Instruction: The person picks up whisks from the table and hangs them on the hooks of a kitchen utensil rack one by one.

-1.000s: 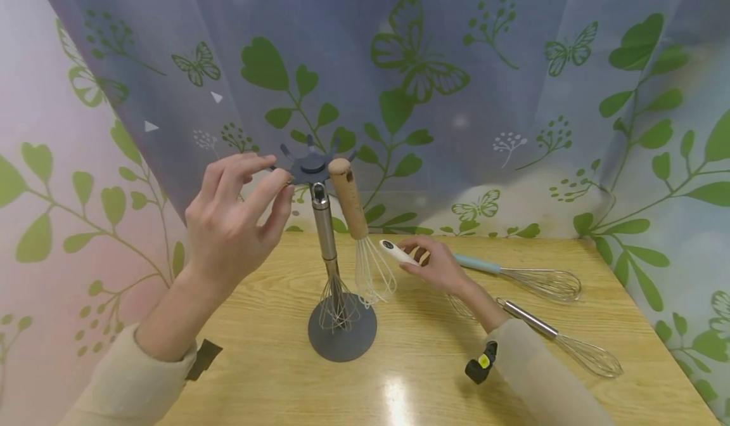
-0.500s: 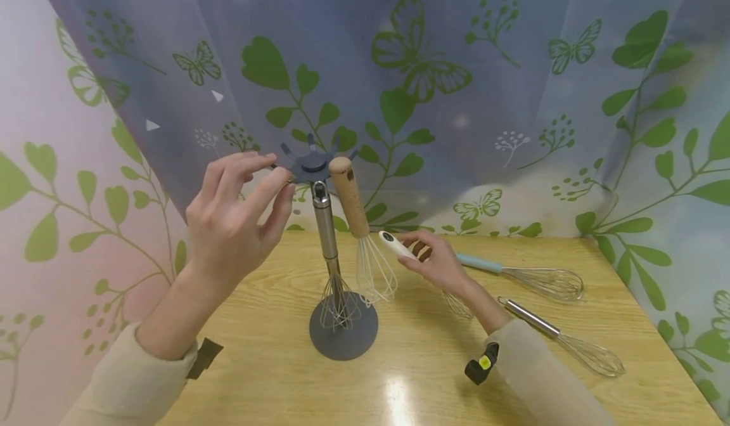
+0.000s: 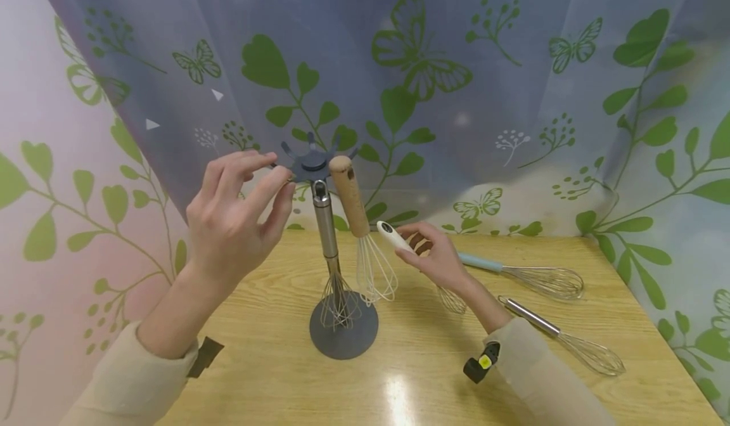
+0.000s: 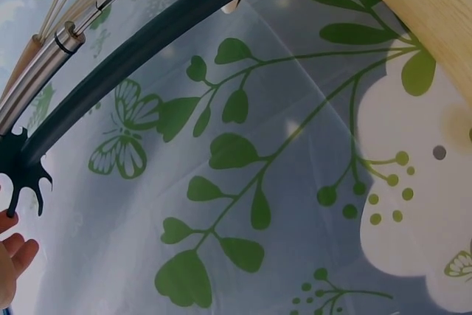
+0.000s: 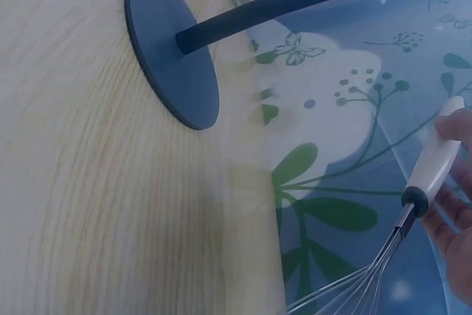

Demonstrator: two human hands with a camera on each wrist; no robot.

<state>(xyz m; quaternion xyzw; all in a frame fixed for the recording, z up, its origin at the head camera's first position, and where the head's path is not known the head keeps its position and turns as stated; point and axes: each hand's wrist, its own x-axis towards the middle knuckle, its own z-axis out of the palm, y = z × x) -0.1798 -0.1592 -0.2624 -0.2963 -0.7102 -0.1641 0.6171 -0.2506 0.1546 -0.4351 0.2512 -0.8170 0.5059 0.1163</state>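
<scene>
A dark utensil stand (image 3: pixel 343 340) has a round base and a hooked top. My left hand (image 3: pixel 230 217) pinches one of its hooks between thumb and index finger; in the left wrist view fingertips (image 4: pixel 11 220) touch that hook. A steel-handled whisk (image 3: pixel 326 232) and a wooden-handled whisk (image 3: pixel 350 201) hang upright from the stand, handles up. To their right, my right hand (image 3: pixel 438 261) grips a whisk with a white handle (image 3: pixel 393 234), held tilted above the table. Its handle end points up toward the stand and its wires (image 5: pixel 361 285) point down, partly hidden behind the hand in the head view.
On the wooden table (image 3: pixel 268 375) at right lie a whisk with a light blue handle (image 3: pixel 481 262) and another steel-handled whisk (image 3: pixel 533 318). A curtain with leaf and butterfly prints (image 3: pixel 433 147) stands behind the table, with similar printed sheets at both sides.
My right hand has lifted the white-handled whisk a little, its handle end now higher and its wires shifted left. My left hand has stayed at the stand's hook.
</scene>
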